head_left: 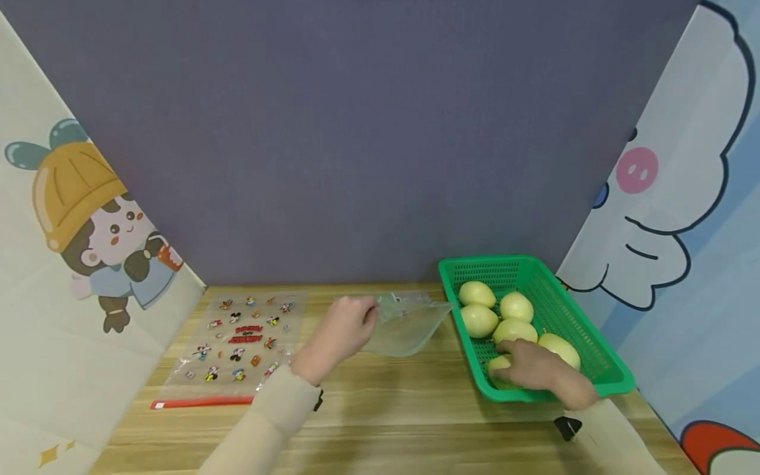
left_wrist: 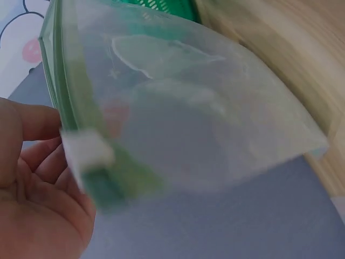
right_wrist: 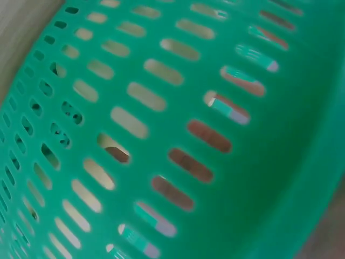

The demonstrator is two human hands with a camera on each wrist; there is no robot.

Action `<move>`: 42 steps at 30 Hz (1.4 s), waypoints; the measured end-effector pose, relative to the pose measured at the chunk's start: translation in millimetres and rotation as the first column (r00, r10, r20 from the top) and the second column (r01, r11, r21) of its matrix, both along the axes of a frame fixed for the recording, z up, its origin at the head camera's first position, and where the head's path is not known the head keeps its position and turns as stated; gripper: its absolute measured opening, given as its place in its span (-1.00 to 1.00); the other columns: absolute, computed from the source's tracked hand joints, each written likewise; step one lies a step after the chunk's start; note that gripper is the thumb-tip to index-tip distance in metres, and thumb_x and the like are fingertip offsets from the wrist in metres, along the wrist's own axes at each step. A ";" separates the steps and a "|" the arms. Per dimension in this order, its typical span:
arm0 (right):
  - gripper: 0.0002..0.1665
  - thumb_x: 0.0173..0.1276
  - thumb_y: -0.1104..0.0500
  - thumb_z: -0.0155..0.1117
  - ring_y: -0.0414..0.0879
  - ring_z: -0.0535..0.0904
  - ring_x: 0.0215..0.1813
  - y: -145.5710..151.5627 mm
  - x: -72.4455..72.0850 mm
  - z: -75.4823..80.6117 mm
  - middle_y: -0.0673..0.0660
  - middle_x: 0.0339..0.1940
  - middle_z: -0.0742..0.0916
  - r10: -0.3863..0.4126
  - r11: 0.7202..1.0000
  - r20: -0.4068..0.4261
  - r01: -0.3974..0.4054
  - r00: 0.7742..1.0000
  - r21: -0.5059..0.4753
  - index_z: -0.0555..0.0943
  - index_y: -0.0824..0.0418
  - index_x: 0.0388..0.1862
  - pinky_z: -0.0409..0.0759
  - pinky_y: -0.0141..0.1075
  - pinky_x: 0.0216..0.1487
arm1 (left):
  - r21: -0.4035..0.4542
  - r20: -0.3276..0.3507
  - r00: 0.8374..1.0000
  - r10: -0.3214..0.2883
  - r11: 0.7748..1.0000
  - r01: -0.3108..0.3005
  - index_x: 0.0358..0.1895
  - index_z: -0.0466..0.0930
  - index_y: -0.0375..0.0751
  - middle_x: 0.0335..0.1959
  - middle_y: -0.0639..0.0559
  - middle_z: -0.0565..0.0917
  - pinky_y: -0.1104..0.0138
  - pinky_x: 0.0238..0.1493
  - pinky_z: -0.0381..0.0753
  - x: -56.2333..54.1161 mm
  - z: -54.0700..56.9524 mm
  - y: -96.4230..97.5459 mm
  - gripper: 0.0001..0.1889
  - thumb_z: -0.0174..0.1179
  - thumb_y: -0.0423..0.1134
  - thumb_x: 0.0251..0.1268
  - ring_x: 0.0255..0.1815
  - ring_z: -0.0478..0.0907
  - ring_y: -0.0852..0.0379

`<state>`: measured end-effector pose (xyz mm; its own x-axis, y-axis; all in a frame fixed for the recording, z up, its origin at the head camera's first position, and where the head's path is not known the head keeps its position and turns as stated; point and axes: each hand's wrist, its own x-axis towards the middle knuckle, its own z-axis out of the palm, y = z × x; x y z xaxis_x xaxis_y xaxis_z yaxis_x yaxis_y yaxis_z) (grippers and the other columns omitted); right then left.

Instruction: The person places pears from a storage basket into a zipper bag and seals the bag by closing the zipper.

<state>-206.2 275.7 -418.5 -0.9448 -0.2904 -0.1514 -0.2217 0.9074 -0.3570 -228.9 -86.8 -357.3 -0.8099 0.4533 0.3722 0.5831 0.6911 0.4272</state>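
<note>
My left hand (head_left: 344, 324) pinches the rim of a clear zip bag (head_left: 404, 333), which hangs partly open toward the basket. Up close in the left wrist view, the bag's green zip strip (left_wrist: 60, 81) and blurred white slider (left_wrist: 89, 154) show beside the fingers. Over the near end of a green plastic basket (head_left: 584, 330), my right hand (head_left: 537, 368) reaches in, its fingers curled round a pale yellow-green pear (head_left: 499, 367). Several more pears (head_left: 515, 308) lie about it. Basket wall (right_wrist: 253, 183) fills the right wrist view and hides most of that hand.
A flat clear bag (head_left: 243, 343) with cartoon prints and a red zip strip (head_left: 202, 402) lies at the left of the wooden table (head_left: 392, 409). Behind the zip bag, more clear plastic lies flat. A dark grey panel (head_left: 320, 145) stands at the back, with printed side walls.
</note>
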 end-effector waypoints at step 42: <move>-0.34 0.28 0.00 0.33 -0.01 0.56 -0.18 9.9 -10.4 -7.5 0.24 -0.02 0.69 -0.089 0.971 0.042 0.096 0.995 -0.217 0.51 0.36 0.25 0.55 -0.12 -0.20 | 0.415 0.357 0.927 -0.114 0.908 -0.048 -0.22 0.74 -0.18 -0.52 0.06 0.70 0.34 -0.61 0.61 -1.2 -20.6 23.3 -0.81 0.14 -0.25 0.51 -0.63 0.59 0.18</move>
